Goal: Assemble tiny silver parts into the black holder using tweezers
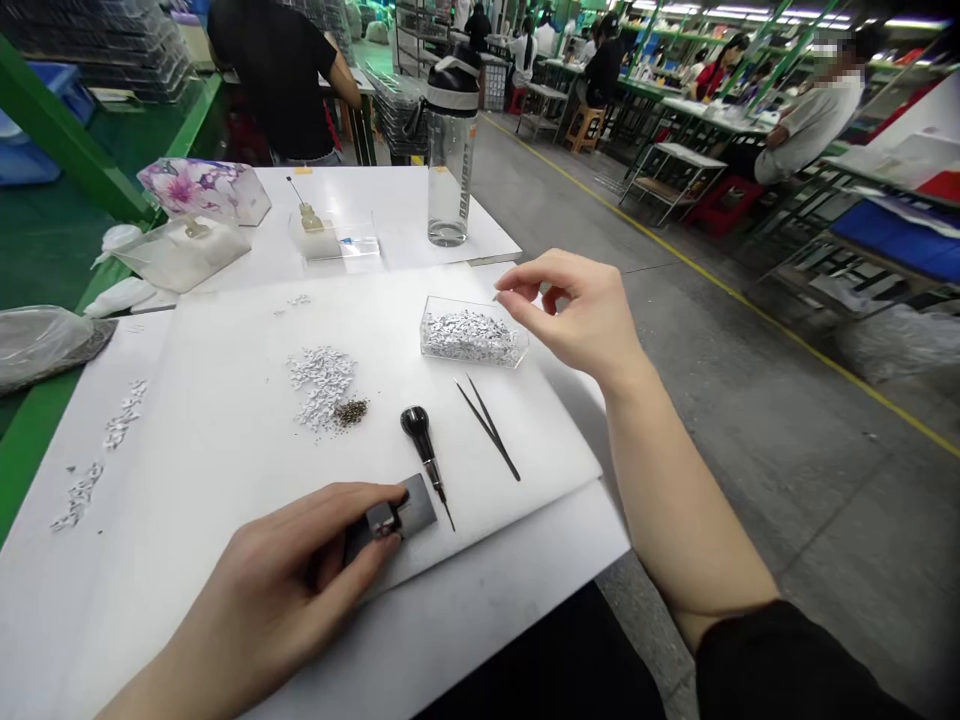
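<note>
My left hand point(300, 570) is closed around a small dark metal block fixture point(420, 503) at the front of the white mat. My right hand point(574, 310) is raised at the right edge of a clear box point(474, 335) full of small silvery parts. Its thumb and index finger are pinched together; whatever tiny thing may be between them is too small to name. Beside the fixture lies a black-handled screwdriver point(421, 440), its thin tip toward me. Right of it rest black tweezers point(491, 430). Left of these is a pile of silvery parts point(322, 385) touching a heap of tiny brown screws point(350, 412).
A clear water bottle point(448, 170) stands behind the box. Farther back left are a floral tissue pack point(202, 190), a plastic tray point(180, 260) and a small dispenser bottle point(310, 218). More loose parts point(101, 460) lie left. People sit at other benches.
</note>
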Action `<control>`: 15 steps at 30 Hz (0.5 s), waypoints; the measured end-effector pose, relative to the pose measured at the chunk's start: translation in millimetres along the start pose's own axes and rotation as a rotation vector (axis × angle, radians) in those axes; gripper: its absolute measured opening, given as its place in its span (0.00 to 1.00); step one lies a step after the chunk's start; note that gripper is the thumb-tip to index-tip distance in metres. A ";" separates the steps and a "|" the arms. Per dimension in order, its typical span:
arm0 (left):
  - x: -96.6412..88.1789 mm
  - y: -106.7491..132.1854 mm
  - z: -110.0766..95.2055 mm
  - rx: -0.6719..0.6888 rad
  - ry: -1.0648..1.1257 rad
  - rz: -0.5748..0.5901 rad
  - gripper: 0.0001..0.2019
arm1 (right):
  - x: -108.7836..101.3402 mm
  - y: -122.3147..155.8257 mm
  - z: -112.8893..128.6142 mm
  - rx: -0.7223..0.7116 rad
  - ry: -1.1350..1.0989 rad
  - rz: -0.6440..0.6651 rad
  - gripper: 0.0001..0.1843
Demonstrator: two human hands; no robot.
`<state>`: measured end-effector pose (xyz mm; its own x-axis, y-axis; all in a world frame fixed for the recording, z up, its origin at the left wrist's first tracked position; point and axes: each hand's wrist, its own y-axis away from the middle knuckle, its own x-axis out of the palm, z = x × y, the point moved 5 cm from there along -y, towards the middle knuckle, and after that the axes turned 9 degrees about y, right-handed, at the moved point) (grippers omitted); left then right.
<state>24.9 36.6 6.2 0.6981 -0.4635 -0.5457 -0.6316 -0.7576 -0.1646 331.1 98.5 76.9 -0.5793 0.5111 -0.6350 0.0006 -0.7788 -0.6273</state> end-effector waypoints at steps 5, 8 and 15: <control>1.6 -1.6 -5.9 0.002 0.015 -0.043 0.12 | -0.7 0.3 -13.4 0.051 0.075 -0.002 0.07; 2.7 -2.8 -6.6 0.034 0.041 -0.037 0.12 | 2.2 3.6 1.0 0.088 -0.071 -0.108 0.07; 4.7 -2.3 -5.3 0.029 0.109 0.024 0.14 | 75.1 5.4 85.3 -0.259 -0.059 0.511 0.08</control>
<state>31.4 33.7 8.4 0.7139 -0.5298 -0.4578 -0.6572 -0.7325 -0.1772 218.0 101.6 64.3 -0.4977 0.0662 -0.8648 0.4881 -0.8029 -0.3423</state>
